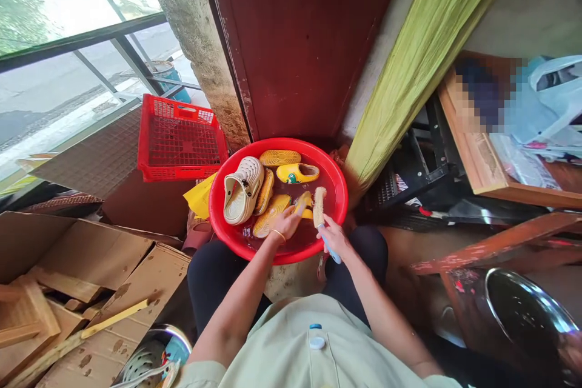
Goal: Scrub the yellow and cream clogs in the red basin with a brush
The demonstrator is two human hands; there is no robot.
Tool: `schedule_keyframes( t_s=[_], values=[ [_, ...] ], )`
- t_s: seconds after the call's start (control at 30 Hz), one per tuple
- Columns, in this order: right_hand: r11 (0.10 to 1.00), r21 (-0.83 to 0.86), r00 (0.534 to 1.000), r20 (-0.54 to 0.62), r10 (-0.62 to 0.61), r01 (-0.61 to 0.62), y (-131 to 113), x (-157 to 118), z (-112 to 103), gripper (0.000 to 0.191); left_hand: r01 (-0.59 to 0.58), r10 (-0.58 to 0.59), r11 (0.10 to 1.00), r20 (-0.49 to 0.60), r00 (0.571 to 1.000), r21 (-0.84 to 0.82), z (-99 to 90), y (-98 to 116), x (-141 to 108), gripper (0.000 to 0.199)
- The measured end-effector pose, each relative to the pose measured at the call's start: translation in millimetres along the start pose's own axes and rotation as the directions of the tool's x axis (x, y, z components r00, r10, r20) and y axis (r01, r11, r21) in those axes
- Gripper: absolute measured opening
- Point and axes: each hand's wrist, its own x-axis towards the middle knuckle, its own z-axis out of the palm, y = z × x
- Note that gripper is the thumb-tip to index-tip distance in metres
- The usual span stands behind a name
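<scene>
A red basin (pixel 342 185) with dark water stands between my knees. My right hand (pixel 335 235) is closed around the blue handle of a scrubbing brush (pixel 319 203), its pale bristles raised over the basin's right side. My left hand (pixel 287 224) has its fingers stretched out, slightly blurred, at a yellow clog (pixel 305 211) in the water. A yellow clog with a green figure (pixel 297 173) floats at the back. Other yellow clogs (pixel 271 216) lie sole up around it, one (pixel 279 158) at the rim. Large cream clogs (pixel 238 201) are heaped at the left.
A red plastic crate (pixel 182 139) stands left of the basin, near a yellow cloth (pixel 200 197). Cardboard boxes (pixel 122 279) fill the lower left. Behind is a dark red door (pixel 309 42); a green curtain (pixel 409 66) hangs right, beside a wooden table (pixel 491 179).
</scene>
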Motion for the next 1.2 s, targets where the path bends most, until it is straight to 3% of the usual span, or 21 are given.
schedule_keyframes(
  t_s=[0.07, 0.13, 0.3, 0.4, 0.53, 0.67, 0.87, 0.97, 1.03, 1.2],
  values=[
    [0.998, -0.068, 0.999, 0.052, -0.006, 0.009, -2, -9, 13, 0.063, 0.114, -0.108, 0.978, 0.044, 0.993, -0.177, -20.9, 8, -2, 0.056],
    [0.988, -0.151, 0.992, 0.122, -0.008, 0.027, -7, -22, 26, 0.064, 0.15, -0.146, 0.956, 0.034, 0.989, -0.254, -39.6, 14, -6, 0.054],
    [0.938, -0.31, 0.922, 0.387, -0.023, 0.154, -18, -50, 40, 0.063, 0.067, -0.112, 0.86, -0.06, 0.992, -0.506, -63.8, 19, -12, 0.047],
    [0.921, -0.334, 0.91, 0.413, -0.048, 0.2, -29, -37, 47, 0.055, 0.053, -0.102, 0.87, -0.074, 0.992, -0.49, -56.6, 15, -12, 0.045],
    [0.958, -0.281, 0.948, 0.316, 0.036, 0.057, -52, 12, 62, 0.039, 0.043, -0.065, 0.917, -0.043, 0.997, -0.397, -40.1, 9, -16, 0.048],
    [0.962, -0.267, 0.937, 0.347, 0.036, 0.062, -64, 38, 70, 0.041, 0.067, -0.092, 0.905, -0.039, 0.995, -0.42, -41.1, 7, -16, 0.043],
    [0.957, -0.255, 0.823, 0.567, 0.029, 0.142, -43, -3, 41, 0.047, 0.099, -0.193, 0.821, -0.111, 0.975, -0.562, -49.3, 7, -4, 0.033],
    [0.953, -0.266, 0.804, 0.593, 0.043, 0.145, -36, -20, 35, 0.049, 0.111, -0.216, 0.779, -0.099, 0.971, -0.617, -47.9, 8, 0, 0.035],
    [0.952, -0.271, 0.819, 0.572, 0.043, 0.139, -38, -15, 39, 0.046, 0.12, -0.215, 0.767, -0.076, 0.974, -0.63, -45.8, 8, -1, 0.037],
    [0.969, -0.243, 0.917, 0.394, 0.067, 0.034, -62, 25, 61, 0.026, 0.135, -0.197, 0.834, -0.061, 0.979, -0.534, -39.8, 2, -10, 0.036]
  ],
)
